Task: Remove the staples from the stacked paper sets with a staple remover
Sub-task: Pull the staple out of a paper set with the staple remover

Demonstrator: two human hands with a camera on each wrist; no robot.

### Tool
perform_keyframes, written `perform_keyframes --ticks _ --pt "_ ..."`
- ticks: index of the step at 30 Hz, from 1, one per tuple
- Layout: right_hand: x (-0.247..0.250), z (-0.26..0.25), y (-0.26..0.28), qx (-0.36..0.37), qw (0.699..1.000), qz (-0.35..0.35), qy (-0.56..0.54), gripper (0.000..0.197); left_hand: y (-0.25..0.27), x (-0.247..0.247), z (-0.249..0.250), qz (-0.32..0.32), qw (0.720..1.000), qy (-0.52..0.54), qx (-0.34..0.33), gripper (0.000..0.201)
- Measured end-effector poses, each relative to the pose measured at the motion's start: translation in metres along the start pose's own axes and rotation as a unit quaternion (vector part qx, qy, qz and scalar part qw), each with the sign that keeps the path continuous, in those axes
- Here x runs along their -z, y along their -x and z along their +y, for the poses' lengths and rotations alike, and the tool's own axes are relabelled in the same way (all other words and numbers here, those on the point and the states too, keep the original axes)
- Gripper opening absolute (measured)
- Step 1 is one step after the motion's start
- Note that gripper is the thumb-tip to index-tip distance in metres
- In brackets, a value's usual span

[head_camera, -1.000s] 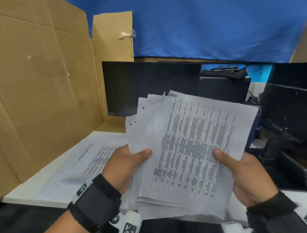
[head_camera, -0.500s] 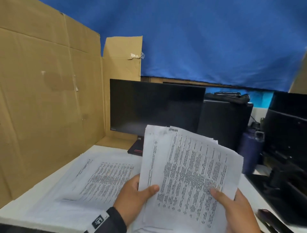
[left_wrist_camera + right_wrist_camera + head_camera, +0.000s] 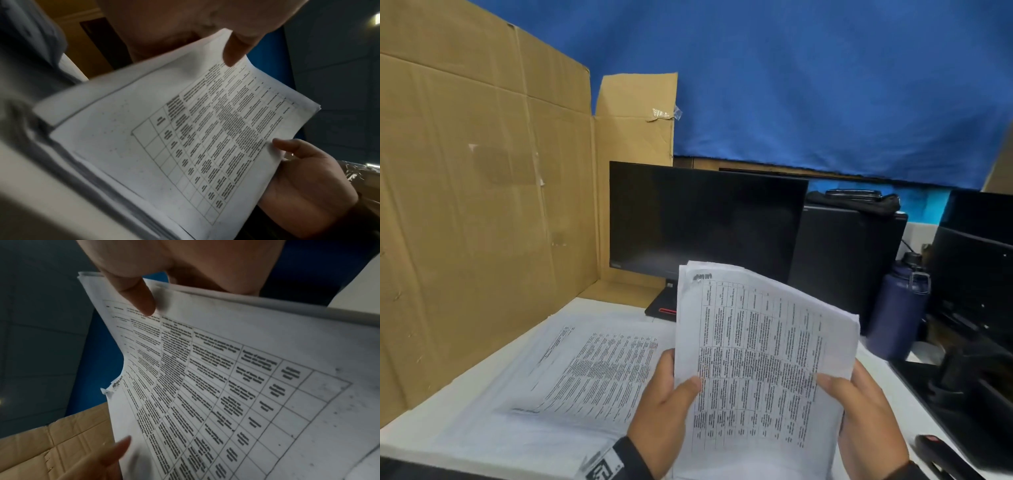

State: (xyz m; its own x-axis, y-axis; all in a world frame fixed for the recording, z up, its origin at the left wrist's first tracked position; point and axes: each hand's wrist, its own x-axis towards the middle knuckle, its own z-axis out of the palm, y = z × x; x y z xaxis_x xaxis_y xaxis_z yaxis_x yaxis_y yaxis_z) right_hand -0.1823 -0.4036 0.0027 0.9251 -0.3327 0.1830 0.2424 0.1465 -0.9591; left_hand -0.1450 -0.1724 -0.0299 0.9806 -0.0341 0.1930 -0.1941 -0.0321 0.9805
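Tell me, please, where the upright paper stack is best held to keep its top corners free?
Take its lower side edges from below, thumbs in front, fingers behind, as the left hand and right hand do. The paper stack stands upright and bows, so two-sided support steadies it.

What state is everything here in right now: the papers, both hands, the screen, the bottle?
Held paper stack: upright off the desk, top corner torn.
Left hand: grips the stack's left edge, thumb on front.
Right hand: grips the right edge, thumb on front.
Papers on desk: lying flat.
Monitor: screen dark.
Blue bottle: upright, lid on.
Black and red tool: lying untouched on the desk.
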Motion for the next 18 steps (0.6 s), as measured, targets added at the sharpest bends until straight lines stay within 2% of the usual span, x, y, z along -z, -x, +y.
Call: perform_keyframes --ticks 2,6,9,11,14,18 --pt "0.0 0.0 0.0 0.007 1.0 0.008 0.0 0.034 0.002 -0.001 0.002 0.02 0.998 -0.046 -0.023 0.03" --pt "0.001 -0.001 -0.003 0.03 0.999 0.032 -0.014 0.035 -0.001 -0.001 0.009 0.066 0.997 -0.034 -0.032 0.025" --pt "0.002 0.005 -0.008 0.031 0.999 0.018 -0.009 0.038 -0.001 -0.001 0.008 0.028 1.0 -0.002 0.011 0.038" --pt "0.002 0.009 -0.01 0.046 0.999 0.019 0.013 0.044 0.004 -0.003 0.006 -0.007 0.999 0.008 0.04 0.038" --pt "-0.002 0.006 -0.009 0.083 0.994 0.02 0.071 0.044 0.008 -0.005 0.003 0.007 1.0 -0.012 -0.011 0.026" --pt "-0.012 -0.01 -0.002 0.078 0.993 0.027 0.086 0.025 0.009 -0.007 0.016 0.048 0.994 -0.048 -0.085 0.022"
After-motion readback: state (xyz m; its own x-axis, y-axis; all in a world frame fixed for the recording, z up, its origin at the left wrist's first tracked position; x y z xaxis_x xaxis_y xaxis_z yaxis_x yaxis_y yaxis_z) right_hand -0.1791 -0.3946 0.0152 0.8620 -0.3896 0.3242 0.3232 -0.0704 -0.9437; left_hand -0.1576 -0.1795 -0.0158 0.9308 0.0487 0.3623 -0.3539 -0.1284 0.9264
